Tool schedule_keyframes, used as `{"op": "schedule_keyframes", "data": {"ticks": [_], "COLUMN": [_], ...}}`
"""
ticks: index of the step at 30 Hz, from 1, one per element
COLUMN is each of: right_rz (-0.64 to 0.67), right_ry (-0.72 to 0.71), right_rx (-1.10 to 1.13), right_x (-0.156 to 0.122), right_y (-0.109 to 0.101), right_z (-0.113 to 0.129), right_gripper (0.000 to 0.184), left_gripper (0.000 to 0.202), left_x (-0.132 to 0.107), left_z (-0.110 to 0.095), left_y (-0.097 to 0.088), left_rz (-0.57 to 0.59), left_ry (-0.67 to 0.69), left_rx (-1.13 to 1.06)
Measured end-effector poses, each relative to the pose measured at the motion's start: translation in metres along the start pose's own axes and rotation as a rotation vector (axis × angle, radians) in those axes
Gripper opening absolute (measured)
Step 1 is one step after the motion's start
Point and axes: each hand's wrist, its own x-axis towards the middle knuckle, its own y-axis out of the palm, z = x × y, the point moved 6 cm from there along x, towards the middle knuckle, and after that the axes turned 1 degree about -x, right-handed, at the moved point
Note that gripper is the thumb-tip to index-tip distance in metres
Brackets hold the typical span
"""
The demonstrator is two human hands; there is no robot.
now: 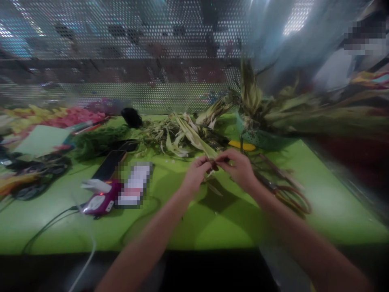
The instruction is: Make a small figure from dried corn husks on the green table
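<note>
A pale green corn husk [196, 138] slants from the far pile toward me, and its near end is pinched in both of my hands. My left hand [196, 174] has thumb and fingers closed on it. Beside it, almost touching, my right hand [238, 165] grips the same end between thumb and fingertips. Exactly how the fingers meet is too small to make out. Beyond the hands lies a heap of dried husks and stalks [159, 134]. A small loose husk piece [215, 189] is under my hands.
Scissors [293, 198] with orange handles lie to the right, near a yellow object [242, 145]. More husks [253, 97] fill a green basket [264, 138]. A purple device [105, 199] with a cable and a phone [135, 184] are left. A perforated panel [121, 95] stands behind the green table [194, 231].
</note>
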Motion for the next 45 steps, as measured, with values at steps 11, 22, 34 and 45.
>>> {"op": "schedule_keyframes", "data": {"ticks": [11,22,34,45], "right_rz": [0.053,-0.006,-0.011,0.053], "right_ry": [-0.051,0.042,0.141,-0.051], "right_rx": [-0.096,-0.072,0.098,-0.091], "right_x": [0.003,0.001,0.0,0.0], "right_y": [-0.003,0.0,0.002,0.0], "right_z": [-0.001,-0.008,-0.012,-0.002], "right_gripper": [0.003,0.001,0.01,0.004], "left_gripper": [0.011,0.016,0.014,0.018], "left_x": [-0.002,0.001,0.0,-0.001], "left_z": [0.009,0.011,-0.001,0.019], "left_y": [0.0,-0.002,-0.002,-0.001], "left_rz": [0.002,-0.015,-0.053,-0.035], "left_ry": [-0.14,-0.088,0.01,-0.246], "left_rx": [-0.12,-0.22,0.031,-0.256]}}
